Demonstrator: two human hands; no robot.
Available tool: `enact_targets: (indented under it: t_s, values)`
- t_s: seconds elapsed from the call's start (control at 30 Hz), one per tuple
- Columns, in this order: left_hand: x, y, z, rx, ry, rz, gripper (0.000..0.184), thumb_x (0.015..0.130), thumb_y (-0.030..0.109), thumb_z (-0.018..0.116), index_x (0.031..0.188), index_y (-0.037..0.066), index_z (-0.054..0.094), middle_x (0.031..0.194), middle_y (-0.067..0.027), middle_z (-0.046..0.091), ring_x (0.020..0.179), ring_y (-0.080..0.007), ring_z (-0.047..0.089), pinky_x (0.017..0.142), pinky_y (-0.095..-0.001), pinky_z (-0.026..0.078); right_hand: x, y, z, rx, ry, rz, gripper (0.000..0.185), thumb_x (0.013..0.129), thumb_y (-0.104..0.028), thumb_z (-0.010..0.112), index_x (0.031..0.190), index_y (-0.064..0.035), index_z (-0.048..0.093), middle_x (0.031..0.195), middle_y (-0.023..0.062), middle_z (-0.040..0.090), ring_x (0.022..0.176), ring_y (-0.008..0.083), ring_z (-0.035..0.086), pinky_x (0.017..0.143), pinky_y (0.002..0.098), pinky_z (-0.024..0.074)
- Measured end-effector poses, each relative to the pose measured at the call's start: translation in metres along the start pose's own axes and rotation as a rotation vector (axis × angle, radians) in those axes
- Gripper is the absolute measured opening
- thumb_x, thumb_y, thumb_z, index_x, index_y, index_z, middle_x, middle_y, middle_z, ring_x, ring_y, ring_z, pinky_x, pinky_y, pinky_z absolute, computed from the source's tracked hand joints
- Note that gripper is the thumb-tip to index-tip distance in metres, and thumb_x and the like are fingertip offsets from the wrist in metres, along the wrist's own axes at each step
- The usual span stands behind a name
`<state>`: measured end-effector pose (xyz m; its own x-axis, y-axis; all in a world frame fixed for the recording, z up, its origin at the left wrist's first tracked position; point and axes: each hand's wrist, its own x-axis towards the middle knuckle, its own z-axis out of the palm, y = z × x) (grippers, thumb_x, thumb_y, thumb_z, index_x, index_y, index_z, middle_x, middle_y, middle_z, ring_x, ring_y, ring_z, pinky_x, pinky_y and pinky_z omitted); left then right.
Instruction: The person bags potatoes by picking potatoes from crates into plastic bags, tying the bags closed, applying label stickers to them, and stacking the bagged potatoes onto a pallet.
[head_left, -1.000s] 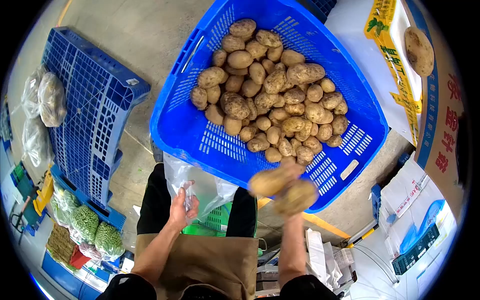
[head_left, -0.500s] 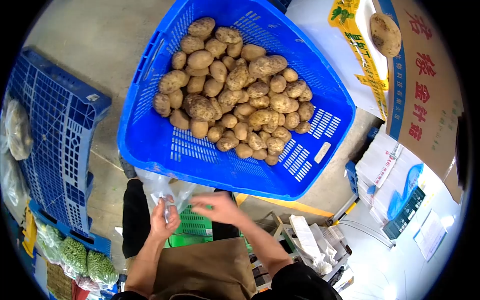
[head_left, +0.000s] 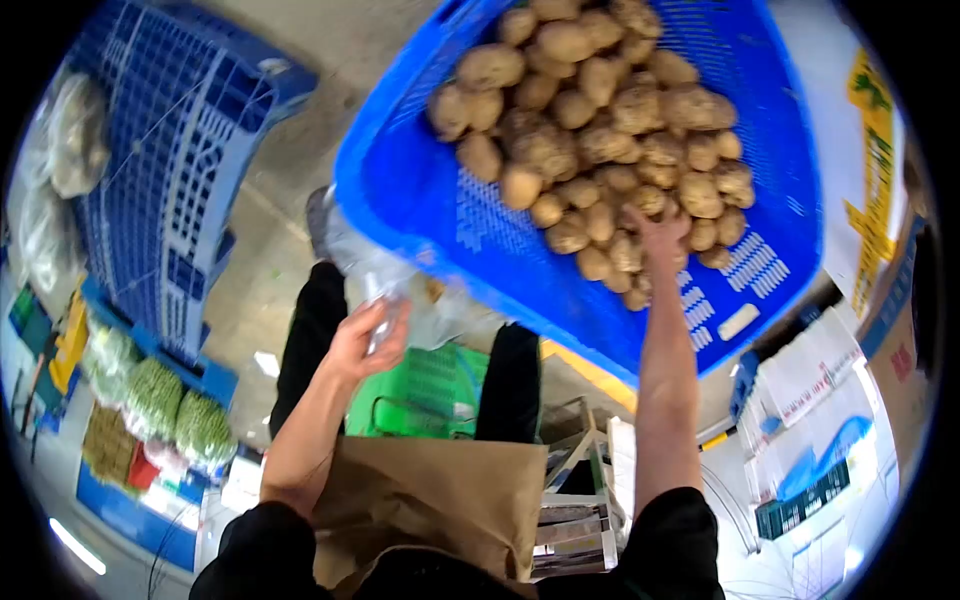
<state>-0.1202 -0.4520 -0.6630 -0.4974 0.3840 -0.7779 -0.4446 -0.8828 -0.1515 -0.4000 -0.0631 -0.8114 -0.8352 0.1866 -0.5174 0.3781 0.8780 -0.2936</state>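
Many brown, soil-marked potatoes [head_left: 600,150] are heaped in a large blue plastic crate [head_left: 480,270] with slotted walls. My right hand [head_left: 662,232] reaches over the crate's near side and touches the potatoes at the heap's near edge. Its fingers look spread, with the tips partly hidden among them. Below the crate's left corner, my left hand [head_left: 372,338] is closed on the bunched top of a clear plastic bag [head_left: 425,310]. The bag hangs between the hand and the crate and is blurred.
A green basket [head_left: 420,390] stands between my legs, under the crate's near rim. To the left is a blue plastic pallet [head_left: 150,170] with bagged goods beside it. White boxes [head_left: 810,370] stand at the right, near a yellow-taped white box [head_left: 870,190].
My right hand has moved from beside the plastic bag up into the crate onto the potatoes. My left hand still grips the bag. The view has shifted, putting the crate higher and farther right.
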Motion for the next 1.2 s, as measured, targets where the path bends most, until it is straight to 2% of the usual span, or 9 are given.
enact_targets:
  t_s: [0.17,0.23,0.43,0.57,0.63,0.73,0.93,1.1,1.2]
  values:
    - [0.000,0.011,0.000,-0.020,-0.155,-0.002,0.034,0.094,0.037,0.047,0.108,0.007,0.052,0.054,-0.0064,0.046,0.031,-0.0125,0.034,0.031,-0.0262,0.027,-0.022,-0.016,-0.010,-0.245,0.173,-0.277,0.073,0.060,-0.015,0.086,0.118,0.0078,0.049,0.113,0.0164,0.056,0.096,0.0293,0.057,0.088,0.0357,0.0476]
    - [-0.001,0.009,-0.001,0.012,-0.086,-0.002,0.032,0.094,0.036,0.047,0.108,0.007,0.052,0.054,-0.0063,0.046,0.032,-0.0125,0.034,0.031,-0.0259,0.026,-0.019,0.034,0.006,0.394,0.029,-0.221,0.068,0.063,-0.010,0.083,0.119,0.0073,0.048,0.114,0.0162,0.056,0.096,0.0278,0.058,0.086,0.0349,0.0492]
    - [-0.001,0.008,0.000,0.036,-0.127,-0.008,0.029,0.094,0.033,0.048,0.109,0.008,0.051,0.056,-0.0060,0.044,0.033,-0.0119,0.034,0.031,-0.0251,0.025,0.008,0.027,-0.016,0.001,0.008,-0.147,0.078,0.062,-0.022,0.084,0.123,0.0084,0.046,0.116,0.0168,0.055,0.098,0.0249,0.058,0.086,0.0329,0.0490]
    - [-0.002,0.010,0.005,0.062,-0.113,0.004,0.028,0.095,0.032,0.047,0.107,0.007,0.049,0.055,-0.0058,0.045,0.032,-0.0116,0.033,0.031,-0.0249,0.025,0.004,0.015,-0.025,0.463,-0.243,-0.038,0.074,0.062,-0.009,0.082,0.124,0.0077,0.045,0.110,0.0168,0.059,0.095,0.0226,0.060,0.074,0.0325,0.0538]
    - [-0.002,0.009,0.007,0.064,-0.109,0.019,0.028,0.096,0.031,0.045,0.106,0.005,0.049,0.054,-0.0058,0.046,0.031,-0.0113,0.033,0.031,-0.0251,0.025,-0.004,0.025,-0.034,0.461,-0.161,-0.180,0.063,0.067,0.000,0.076,0.122,0.0085,0.046,0.108,0.0163,0.060,0.095,0.0230,0.060,0.081,0.0347,0.0524]
    - [-0.001,0.009,0.008,0.086,-0.088,0.026,0.029,0.096,0.031,0.046,0.106,0.005,0.049,0.055,-0.0058,0.046,0.032,-0.0111,0.033,0.031,-0.0250,0.025,-0.025,0.026,-0.054,0.873,-0.149,0.061,0.058,0.071,0.004,0.071,0.123,0.0079,0.045,0.113,0.0167,0.058,0.099,0.0275,0.060,0.088,0.0404,0.0506]
    - [0.004,0.008,0.012,0.118,-0.020,-0.011,0.029,0.094,0.032,0.048,0.106,0.005,0.050,0.056,-0.0057,0.046,0.032,-0.0108,0.032,0.031,-0.0249,0.024,-0.051,0.008,-0.058,1.406,-0.061,-0.119,0.053,0.077,-0.007,0.069,0.124,0.0028,0.046,0.119,0.0119,0.056,0.115,0.0303,0.051,0.106,0.0506,0.0352]
    - [0.010,0.007,0.018,0.118,-0.068,-0.031,0.029,0.095,0.031,0.048,0.108,0.006,0.050,0.057,-0.0061,0.046,0.032,-0.0109,0.032,0.032,-0.0247,0.024,-0.046,0.000,-0.053,1.594,-0.337,-0.059,0.057,0.075,-0.011,0.071,0.127,-0.0107,0.048,0.122,0.0071,0.055,0.116,0.0259,0.050,0.105,0.0598,0.0310]
    - [0.011,0.007,0.018,0.111,-0.065,-0.052,0.029,0.095,0.031,0.048,0.109,0.006,0.049,0.058,-0.0064,0.047,0.033,-0.0112,0.033,0.032,-0.0245,0.024,-0.043,-0.028,-0.028,1.373,-0.312,0.052,0.054,0.072,-0.012,0.073,0.121,-0.0078,0.050,0.117,0.0072,0.057,0.113,0.0264,0.050,0.102,0.0565,0.0316]
